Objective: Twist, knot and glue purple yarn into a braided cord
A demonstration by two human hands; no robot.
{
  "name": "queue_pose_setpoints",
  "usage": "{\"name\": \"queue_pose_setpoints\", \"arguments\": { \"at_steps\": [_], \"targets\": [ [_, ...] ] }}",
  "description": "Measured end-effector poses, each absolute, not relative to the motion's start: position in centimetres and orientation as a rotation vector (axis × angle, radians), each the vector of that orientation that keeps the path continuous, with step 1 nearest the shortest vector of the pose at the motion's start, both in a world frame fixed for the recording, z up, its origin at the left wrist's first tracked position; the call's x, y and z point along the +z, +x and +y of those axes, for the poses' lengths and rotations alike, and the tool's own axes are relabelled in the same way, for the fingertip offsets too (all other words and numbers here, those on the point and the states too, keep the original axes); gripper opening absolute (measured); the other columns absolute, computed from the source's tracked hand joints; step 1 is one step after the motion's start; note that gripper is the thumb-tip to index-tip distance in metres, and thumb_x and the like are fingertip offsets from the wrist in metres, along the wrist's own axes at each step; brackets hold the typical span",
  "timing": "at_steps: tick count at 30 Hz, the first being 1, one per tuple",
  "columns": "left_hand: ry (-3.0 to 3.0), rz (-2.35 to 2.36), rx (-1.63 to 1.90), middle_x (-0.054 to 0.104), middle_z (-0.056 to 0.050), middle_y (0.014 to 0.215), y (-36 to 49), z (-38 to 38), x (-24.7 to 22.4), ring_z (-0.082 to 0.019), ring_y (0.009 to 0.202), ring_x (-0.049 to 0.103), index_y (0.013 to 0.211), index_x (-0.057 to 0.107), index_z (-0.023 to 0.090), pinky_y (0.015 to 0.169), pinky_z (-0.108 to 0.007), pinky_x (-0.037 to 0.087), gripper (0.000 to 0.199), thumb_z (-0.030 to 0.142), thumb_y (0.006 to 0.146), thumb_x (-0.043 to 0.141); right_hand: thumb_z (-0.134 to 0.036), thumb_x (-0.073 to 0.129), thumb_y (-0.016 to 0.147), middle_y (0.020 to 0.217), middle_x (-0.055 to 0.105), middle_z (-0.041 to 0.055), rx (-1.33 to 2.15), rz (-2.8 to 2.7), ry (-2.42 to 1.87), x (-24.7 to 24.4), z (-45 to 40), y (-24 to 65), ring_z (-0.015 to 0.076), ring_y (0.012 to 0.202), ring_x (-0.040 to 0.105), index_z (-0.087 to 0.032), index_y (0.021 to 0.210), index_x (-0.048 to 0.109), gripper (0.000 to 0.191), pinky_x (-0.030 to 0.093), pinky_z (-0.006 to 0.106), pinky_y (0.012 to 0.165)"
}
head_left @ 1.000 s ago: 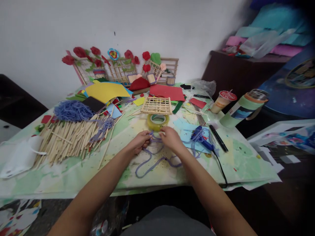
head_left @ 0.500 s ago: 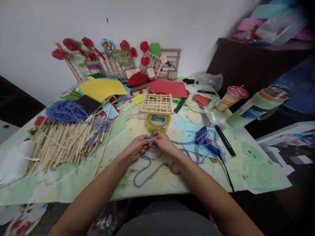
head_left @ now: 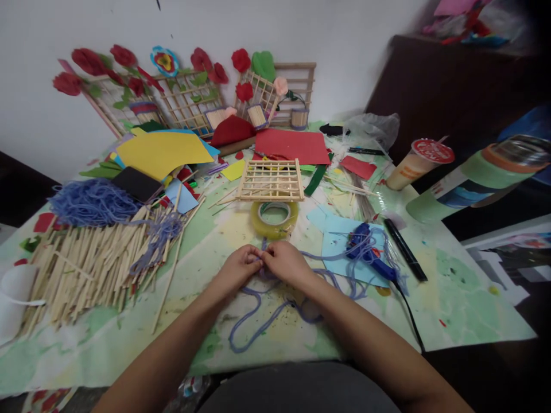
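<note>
Purple yarn (head_left: pixel 244 346) loops over the table below my hands and trails off to the right. My left hand (head_left: pixel 243 265) pinches the yarn with closed fingertips. Right against it, my right hand (head_left: pixel 282 261) is also closed on the yarn, its fingers partly hidden behind its back. A short piece of yarn sticks up between the two hands. Just beyond them lies a roll of clear yellowish tape (head_left: pixel 274 221), and a small lattice of wooden sticks (head_left: pixel 271 180) rests at its far side. To the right, a blue glue gun (head_left: pixel 372 258) lies tangled in yarn on light blue paper (head_left: pixel 331 244).
On the left are a heap of wooden sticks (head_left: pixel 86 275) and a purple yarn pile (head_left: pixel 92 201). A black marker (head_left: pixel 405 249), a drink cup (head_left: pixel 419 163) and a green bottle (head_left: pixel 473 180) stand or lie right. Lattices with paper flowers (head_left: pixel 189 103) lean on the wall.
The view has shifted and tipped down a little. My hands have drawn closer together, both still on the yarn, while the tape, lattice and glue gun stay in place.
</note>
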State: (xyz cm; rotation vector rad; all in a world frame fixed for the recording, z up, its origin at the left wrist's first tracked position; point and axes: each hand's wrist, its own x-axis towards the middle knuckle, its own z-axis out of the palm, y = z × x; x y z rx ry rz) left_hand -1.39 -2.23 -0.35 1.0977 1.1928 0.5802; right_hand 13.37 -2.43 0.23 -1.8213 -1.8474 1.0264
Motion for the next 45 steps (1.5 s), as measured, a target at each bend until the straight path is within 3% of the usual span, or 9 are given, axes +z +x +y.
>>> {"name": "queue_pose_setpoints", "arguments": {
  "at_steps": [4, 10, 22, 25, 29, 35, 41, 45],
  "targets": [
    [1.253, 1.245, 0.610, 0.059, 0.002, 0.061, -1.7, -1.9, -0.7, -0.011, 0.056, 0.052, 0.079, 0.058, 0.016, 0.051, -0.021, 0.038, 0.020, 0.027, 0.066, 0.067, -0.030, 0.052, 0.083, 0.072, 0.066, 0.0066, 1.014, -1.865, -1.861, 0.3, -2.4, 13.3, 0.0146, 0.062, 0.048, -0.017, 0.070, 0.066, 0.023, 0.024, 0.026, 0.055],
    [1.333, 1.254, 0.598, 0.066, -0.003, 0.071, -2.4, -1.4, -0.9, -0.017, 0.070, 0.061, 0.080, 0.058, 0.017, 0.067, -0.027, 0.044, 0.017, 0.033, 0.075, 0.057, -0.028, 0.048, 0.084, 0.070, 0.065, 0.0056, 1.025, -1.916, -1.884, 0.4, -2.3, 13.5, 0.0140, 0.062, 0.048, -0.017, 0.070, 0.065, 0.026, 0.023, 0.026, 0.055],
    [1.171, 1.343, 0.724, 0.053, 0.006, 0.054, -3.0, -1.0, 1.1, -0.009, 0.050, 0.044, 0.090, 0.054, 0.016, 0.048, -0.020, 0.029, 0.024, 0.028, 0.070, 0.059, -0.024, 0.047, 0.082, 0.068, 0.064, 0.0056, 0.981, -1.936, -1.889, 0.2, -2.1, 13.4, 0.0139, 0.062, 0.047, -0.016, 0.067, 0.062, 0.023, 0.023, 0.027, 0.056],
    [1.211, 1.326, 0.592, 0.051, 0.007, 0.049, -3.1, -1.0, 0.7, -0.009, 0.044, 0.038, 0.095, 0.053, 0.016, 0.045, -0.020, 0.026, 0.027, 0.030, 0.072, 0.058, -0.025, 0.048, 0.082, 0.066, 0.062, 0.0048, 0.988, -1.930, -1.884, 0.1, -2.1, 13.4, 0.0137, 0.060, 0.045, -0.017, 0.065, 0.061, 0.023, 0.022, 0.027, 0.055],
    [1.324, 1.299, 0.381, 0.046, 0.006, 0.044, -2.9, -1.2, 0.2, -0.009, 0.041, 0.035, 0.081, 0.055, 0.015, 0.044, -0.021, 0.025, 0.024, 0.039, 0.077, 0.054, -0.028, 0.050, 0.083, 0.064, 0.060, 0.0040, 0.995, -1.915, -1.877, 0.2, -2.3, 13.4, 0.0132, 0.059, 0.044, -0.017, 0.064, 0.059, 0.023, 0.021, 0.027, 0.055],
    [1.508, 1.218, 0.286, 0.054, 0.003, 0.053, -2.7, -1.8, 0.7, -0.011, 0.046, 0.044, 0.074, 0.052, 0.018, 0.049, -0.023, 0.032, 0.026, 0.041, 0.085, 0.046, -0.027, 0.051, 0.081, 0.065, 0.058, 0.0037, 0.977, -1.916, -1.861, 0.1, -2.5, 13.4, 0.0131, 0.061, 0.042, -0.017, 0.064, 0.057, 0.021, 0.021, 0.026, 0.055],
    [1.950, 1.179, 0.134, 0.062, -0.003, 0.068, -1.6, -3.8, 2.5, -0.017, 0.068, 0.057, 0.070, 0.051, 0.018, 0.066, -0.028, 0.040, 0.028, 0.031, 0.091, 0.038, -0.018, 0.048, 0.077, 0.058, 0.050, 0.0003, 1.070, -1.875, -1.791, -0.4, -2.3, 13.6, 0.0115, 0.058, 0.040, -0.017, 0.056, 0.047, 0.021, 0.022, 0.026, 0.055],
    [2.104, 1.210, -0.024, 0.067, -0.009, 0.083, -1.1, -4.9, 2.4, -0.022, 0.077, 0.061, 0.082, 0.057, 0.016, 0.070, -0.032, 0.042, 0.029, 0.030, 0.093, 0.034, -0.012, 0.045, 0.073, 0.054, 0.046, -0.0018, 1.207, -1.749, -1.648, -1.1, -2.2, 13.6, 0.0112, 0.056, 0.041, -0.018, 0.053, 0.042, 0.021, 0.025, 0.025, 0.055]
  ]
}}
